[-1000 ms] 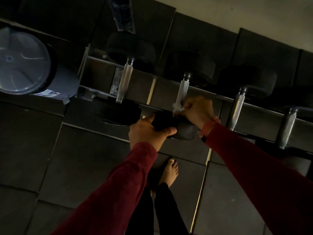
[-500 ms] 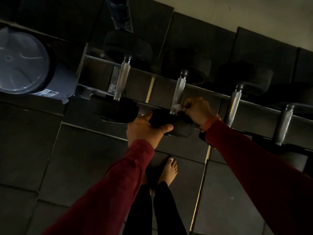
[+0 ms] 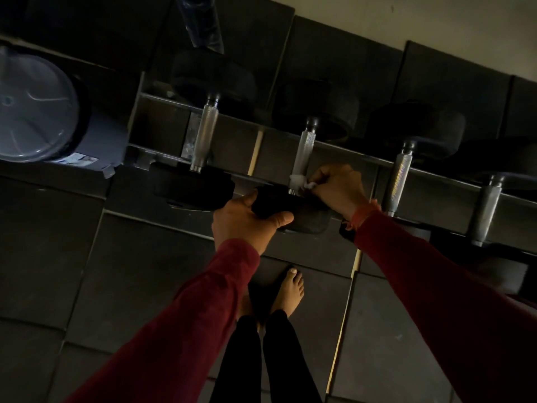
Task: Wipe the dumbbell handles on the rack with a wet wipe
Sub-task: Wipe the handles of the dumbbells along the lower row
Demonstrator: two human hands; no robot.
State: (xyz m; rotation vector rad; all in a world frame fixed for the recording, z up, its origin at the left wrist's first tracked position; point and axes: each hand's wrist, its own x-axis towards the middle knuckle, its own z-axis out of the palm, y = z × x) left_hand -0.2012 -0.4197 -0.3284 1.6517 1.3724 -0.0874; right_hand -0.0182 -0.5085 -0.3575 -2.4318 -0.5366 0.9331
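Observation:
Several black dumbbells with knurled steel handles lie across a dark metal rack [image 3: 348, 151]. My left hand [image 3: 247, 219] grips the near black head [image 3: 305, 216] of the second dumbbell. My right hand [image 3: 338, 189] pinches a small white wet wipe [image 3: 300, 181] against the near end of that dumbbell's handle [image 3: 305, 149]. The leftmost handle [image 3: 205, 138] and the third handle [image 3: 399, 178] are bare, and a fourth handle [image 3: 488, 207] shows at the right edge.
A grey round-lidded bin [image 3: 43, 112] stands left of the rack. A clear plastic bottle [image 3: 202, 21] hangs at the top. Dark rubber floor tiles [image 3: 116, 271] cover the ground, and my bare foot [image 3: 289, 292] stands below the rack.
My right hand has drawn the wipe down the second handle toward its near end. My left hand stays on the dumbbell head.

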